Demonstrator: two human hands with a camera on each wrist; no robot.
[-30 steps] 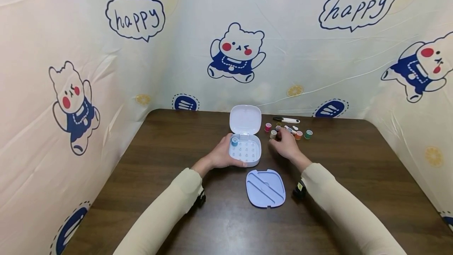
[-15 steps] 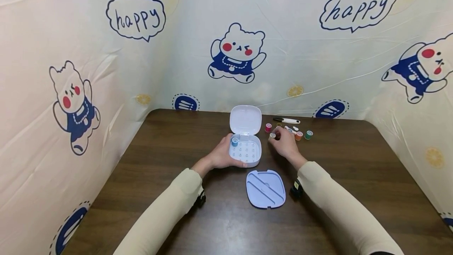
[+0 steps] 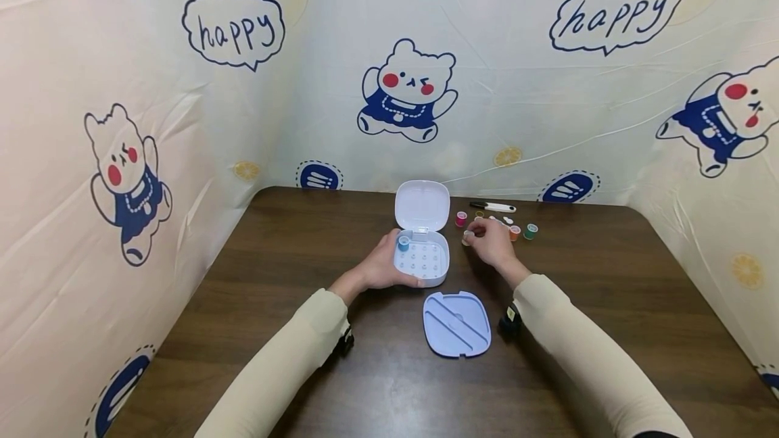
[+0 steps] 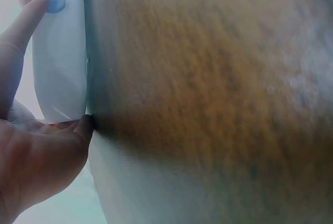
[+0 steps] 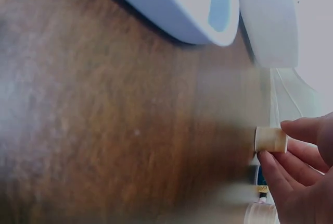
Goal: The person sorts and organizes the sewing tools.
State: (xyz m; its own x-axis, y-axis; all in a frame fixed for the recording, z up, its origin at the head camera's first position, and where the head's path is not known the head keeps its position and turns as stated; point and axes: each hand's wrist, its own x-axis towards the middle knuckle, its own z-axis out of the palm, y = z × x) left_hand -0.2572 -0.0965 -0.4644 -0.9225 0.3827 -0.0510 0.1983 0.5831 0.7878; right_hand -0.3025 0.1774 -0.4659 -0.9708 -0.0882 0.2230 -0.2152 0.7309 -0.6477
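Observation:
In the head view, my left hand (image 3: 380, 265) grips the near left side of an open white sewing box (image 3: 433, 279), its thumb along the front wall. A blue thread spool (image 3: 404, 243) stands at the back left among the small pegs inside. To the right of the box, my right hand (image 3: 491, 245) pinches a beige thread spool (image 5: 270, 139) between thumb and fingers; the right wrist view shows its wound side. The left wrist view shows the left thumb and fingers around the box wall, near its round blue button (image 4: 56, 4).
A lavender tray (image 3: 456, 343) lies in front of the box. Behind and beside the right hand are pink (image 3: 461, 219), orange (image 3: 514, 232) and green (image 3: 531, 231) spools, and a black-and-white slim tool (image 3: 496, 207). The raised lid (image 3: 422, 205) stands near the back wall cloth.
My right hand has closed its fingers on the beige spool, which has shifted slightly left and nearer to me. The left hand and the box have stayed in place.

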